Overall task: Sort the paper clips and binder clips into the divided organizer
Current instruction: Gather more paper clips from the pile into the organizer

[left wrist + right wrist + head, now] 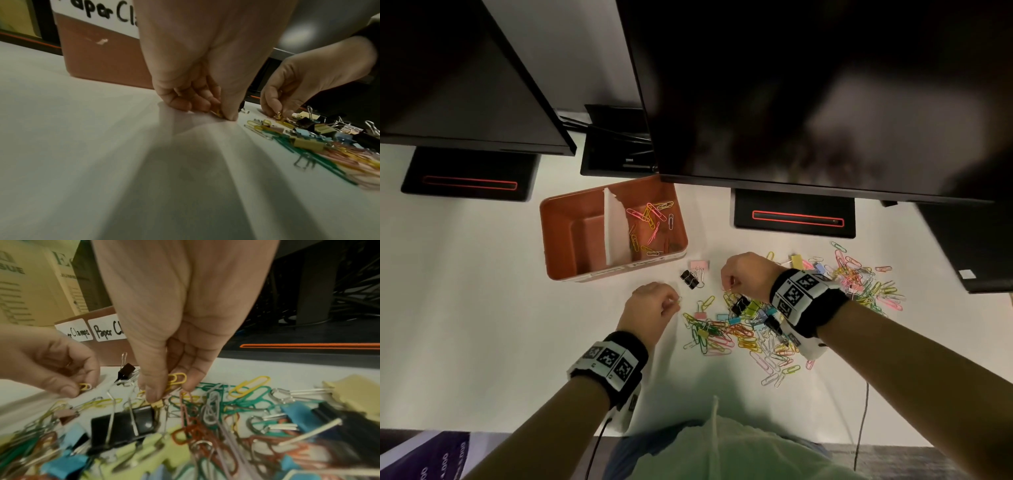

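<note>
On the white bench (482, 308), beneath dark monitors (808, 102), the left hand (654, 303) pinches a yellow paper clip (85, 386); the right hand (744, 274) pinches yellow clips (176, 378) above the mixed clip pile (756, 335), near the brown divided organizer (558, 236).

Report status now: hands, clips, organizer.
Left hand pinches a yellow clip. Right hand picks yellow clips from the pile. Organizer: paper clips right side only. Nothing blocking.
</note>
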